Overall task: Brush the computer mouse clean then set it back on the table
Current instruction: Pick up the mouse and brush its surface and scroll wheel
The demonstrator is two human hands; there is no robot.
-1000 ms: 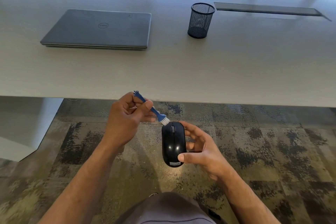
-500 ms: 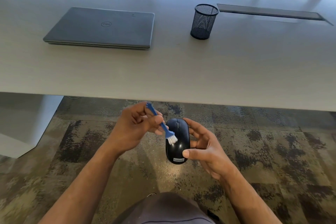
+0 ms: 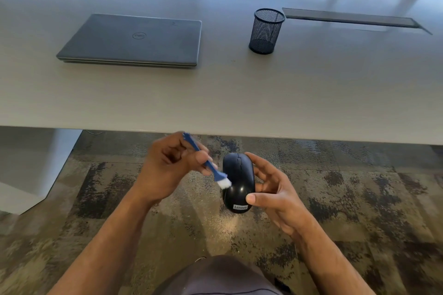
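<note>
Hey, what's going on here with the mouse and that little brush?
A person is cleaning a black computer mouse. The right hand holds it in front of the table, above the carpet, while the left hand grips a small blue brush with its white bristles on the mouse's left side. On the table sit a closed laptop and a mesh pen cup. The mouse is not yet set down.

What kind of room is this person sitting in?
Most likely an office or meeting room. A long pale table carries a closed laptop and a mesh pen cup, a cable hatch is set into the tabletop, and patterned carpet covers the floor.
</note>
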